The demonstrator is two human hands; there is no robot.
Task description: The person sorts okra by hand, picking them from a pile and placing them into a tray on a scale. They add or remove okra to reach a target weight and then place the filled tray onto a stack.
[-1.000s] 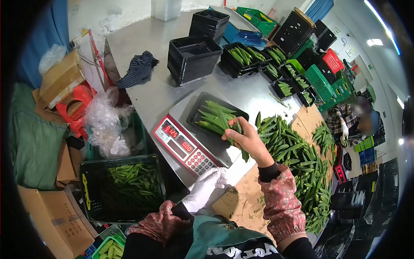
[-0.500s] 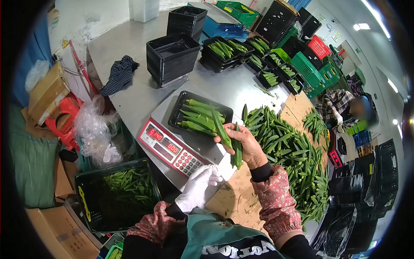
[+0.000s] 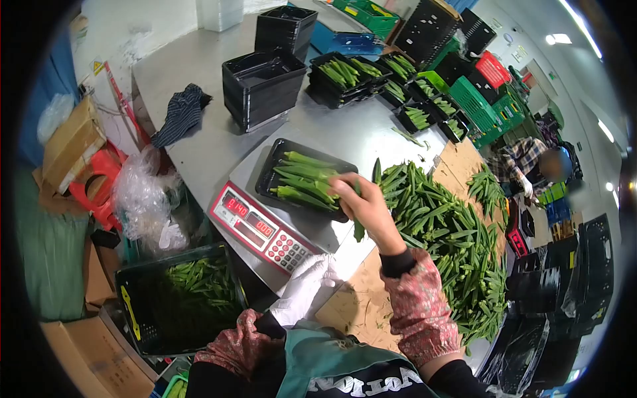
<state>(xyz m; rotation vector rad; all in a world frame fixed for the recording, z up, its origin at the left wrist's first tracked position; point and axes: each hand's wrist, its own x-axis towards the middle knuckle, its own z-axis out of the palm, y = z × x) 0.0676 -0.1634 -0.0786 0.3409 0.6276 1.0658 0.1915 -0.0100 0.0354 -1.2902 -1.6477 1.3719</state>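
My bare right hand (image 3: 361,204) is over the right edge of a black tray (image 3: 271,159), its fingers closed and pointing into the tray. An okra pod (image 3: 359,229) sticks out below that hand; the fingers hide the rest of what it grips. Several okra pods (image 3: 302,176) lie side by side in the tray. Beneath the tray is a red and white digital scale (image 3: 255,229) with lit red digits. In a white glove, my left hand (image 3: 308,278) rests by the scale's lower corner, fingers loosely bent and slightly apart, holding nothing.
A large okra heap (image 3: 444,232) covers the table's right side. Filled trays (image 3: 345,76) and stacked black trays (image 3: 262,89) stand at the back, near a dark cloth (image 3: 182,113). A crate (image 3: 176,298) of okra is at lower left. Another person (image 3: 527,166) works at far right.
My right hand has moved up and left to the tray, turning its back upward. The pod it held raised above the tray is now lower, against the others. My left hand stays almost still.
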